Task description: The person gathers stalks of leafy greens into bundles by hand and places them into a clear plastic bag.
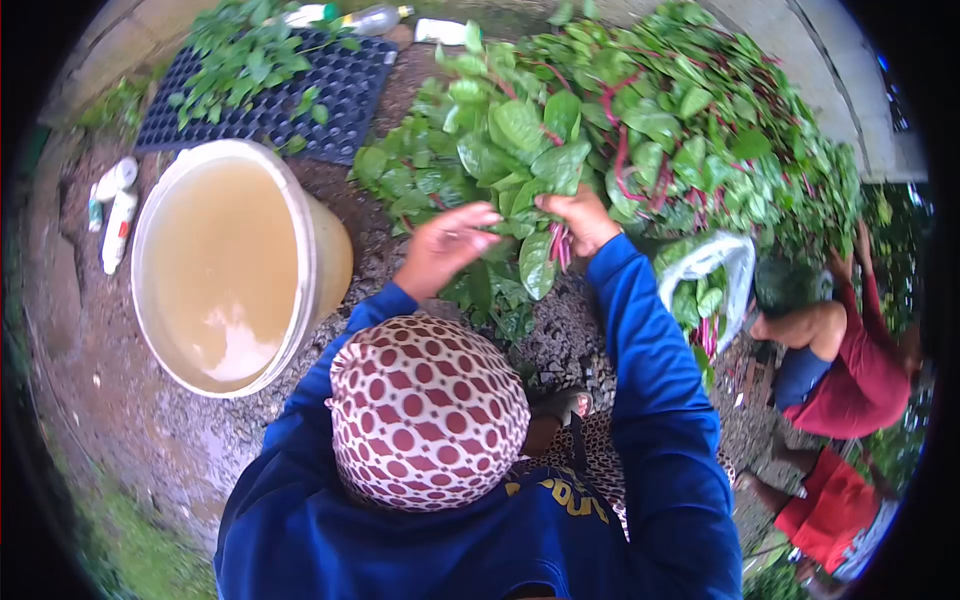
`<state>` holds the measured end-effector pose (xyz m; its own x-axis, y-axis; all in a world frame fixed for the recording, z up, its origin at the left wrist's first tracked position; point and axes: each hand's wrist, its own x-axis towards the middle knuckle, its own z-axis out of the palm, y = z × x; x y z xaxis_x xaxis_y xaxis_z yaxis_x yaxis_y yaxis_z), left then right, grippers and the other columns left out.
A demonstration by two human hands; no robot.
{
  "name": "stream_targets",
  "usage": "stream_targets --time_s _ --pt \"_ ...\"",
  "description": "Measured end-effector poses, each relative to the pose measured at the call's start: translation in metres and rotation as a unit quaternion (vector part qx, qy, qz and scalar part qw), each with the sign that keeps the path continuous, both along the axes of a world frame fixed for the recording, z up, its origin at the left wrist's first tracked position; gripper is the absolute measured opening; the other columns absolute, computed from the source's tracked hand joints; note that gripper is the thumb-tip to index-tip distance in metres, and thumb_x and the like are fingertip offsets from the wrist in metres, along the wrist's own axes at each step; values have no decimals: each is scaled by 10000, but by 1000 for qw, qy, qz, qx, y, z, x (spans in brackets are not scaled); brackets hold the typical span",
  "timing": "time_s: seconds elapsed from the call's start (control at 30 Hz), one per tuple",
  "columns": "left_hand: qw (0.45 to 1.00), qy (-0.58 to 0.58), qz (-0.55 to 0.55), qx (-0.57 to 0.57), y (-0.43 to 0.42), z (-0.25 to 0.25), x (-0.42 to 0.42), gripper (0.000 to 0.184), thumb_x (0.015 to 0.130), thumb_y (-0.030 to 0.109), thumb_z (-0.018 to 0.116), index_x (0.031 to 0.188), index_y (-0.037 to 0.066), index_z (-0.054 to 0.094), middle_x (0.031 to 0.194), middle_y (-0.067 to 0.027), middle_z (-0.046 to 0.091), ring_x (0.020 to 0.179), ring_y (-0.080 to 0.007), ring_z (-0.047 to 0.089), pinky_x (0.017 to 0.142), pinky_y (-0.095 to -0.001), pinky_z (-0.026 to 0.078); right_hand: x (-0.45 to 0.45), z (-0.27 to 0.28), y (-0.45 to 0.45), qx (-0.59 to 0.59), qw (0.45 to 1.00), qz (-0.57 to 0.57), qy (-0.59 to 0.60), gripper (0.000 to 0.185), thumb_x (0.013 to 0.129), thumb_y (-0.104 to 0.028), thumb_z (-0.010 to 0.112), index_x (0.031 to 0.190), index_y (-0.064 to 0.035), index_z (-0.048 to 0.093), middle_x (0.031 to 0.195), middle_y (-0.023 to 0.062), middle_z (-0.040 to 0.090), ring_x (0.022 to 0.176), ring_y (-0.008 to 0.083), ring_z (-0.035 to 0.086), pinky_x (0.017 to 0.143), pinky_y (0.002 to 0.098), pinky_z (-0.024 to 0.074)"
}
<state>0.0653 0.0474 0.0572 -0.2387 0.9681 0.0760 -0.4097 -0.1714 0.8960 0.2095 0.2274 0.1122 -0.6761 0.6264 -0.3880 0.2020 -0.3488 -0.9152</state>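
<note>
My right hand (585, 218) is closed around a small bunch of red-stemmed Malabar spinach (538, 265), its cut stems pointing down toward me. Just left of that bunch is my left hand (447, 248), fingers stretched out and apart, holding nothing that I can see. The fingertips come close to the leaves; whether they touch is unclear. A large heap of the same spinach (690, 120) spreads behind and to the right of both hands. Right of my right forearm, a clear plastic bag (737, 265) holds more leaves and stems.
A wide bucket of cloudy brown water (225, 270) stands on the left. Behind it lies a black seedling tray (350, 95) with green cuttings on it. White bottles (119, 230) lie on the wet ground. At right, a person in maroon (865, 385) reaches toward the heap, near another in red (825, 500).
</note>
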Motion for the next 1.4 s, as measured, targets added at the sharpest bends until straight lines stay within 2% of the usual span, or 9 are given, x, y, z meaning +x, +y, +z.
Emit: stream_targets --time_s 0.17,0.4,0.63,0.73,0.83,0.9,0.97,1.23,1.4 --pt "980 80 149 -106 22 17 -11 261 895 109 579 1139 18 561 1020 -101 643 832 -142 619 764 -281 490 95 129 47 186 982 -7 -42 432 751 -110 689 1155 -39 553 1009 51 616 896 151 575 765 312 478" --pt "939 262 -155 -160 139 103 52 334 842 233 666 1087 20 590 939 -67 653 769 -128 615 678 -248 471 290 266 37 235 953 -192 20 337 796 -107 633 1098 20 552 946 109 644 781 203 646 723 321 541" --pt "797 414 -344 -275 194 114 199 863 736 572 682 1325 18 378 1136 -157 562 885 -189 583 703 -308 464 437 178 2 211 950 -228 30 674 698 -82 685 1314 -46 413 1118 80 572 1002 213 577 884 365 471" --pt "831 318 -375 -259 210 77 232 558 838 463 609 1211 63 499 1086 -105 601 918 -197 606 722 -348 505 447 104 13 293 947 -95 -92 736 665 -125 709 1334 -92 405 1157 85 555 1034 251 559 889 370 452" --pt "906 187 -259 -278 225 70 255 282 925 228 486 1127 36 528 949 -82 630 786 -183 632 616 -329 529 415 52 18 324 848 -76 -413 700 651 -196 738 1285 -110 456 1176 103 538 1043 293 538 852 382 452" --pt "921 113 -242 -284 239 87 254 209 921 178 465 1054 45 556 830 -65 628 644 -157 614 550 -288 519 382 16 6 559 636 -107 -522 593 690 -234 692 1242 -127 503 1030 92 558 957 282 538 772 390 446" --pt "942 94 -265 -181 251 114 246 184 905 174 488 1001 40 570 750 -44 589 593 -144 581 524 -297 506 362 -7 -11 626 556 -64 -543 522 749 -216 608 1254 -137 503 902 68 521 879 231 526 706 371 421" --pt "857 218 -432 -175 213 140 198 280 884 120 478 1156 73 523 904 -43 589 794 -117 600 635 -256 509 384 -66 0 604 561 59 -562 576 806 -160 524 1366 -165 387 1143 112 528 1050 272 526 821 413 444" --pt "819 303 -427 -235 167 134 80 717 901 475 512 1438 99 223 1330 -67 476 1140 -212 518 872 -353 423 376 25 44 455 698 335 -440 742 689 -332 714 1323 -94 410 1129 188 579 1011 300 593 800 418 483"
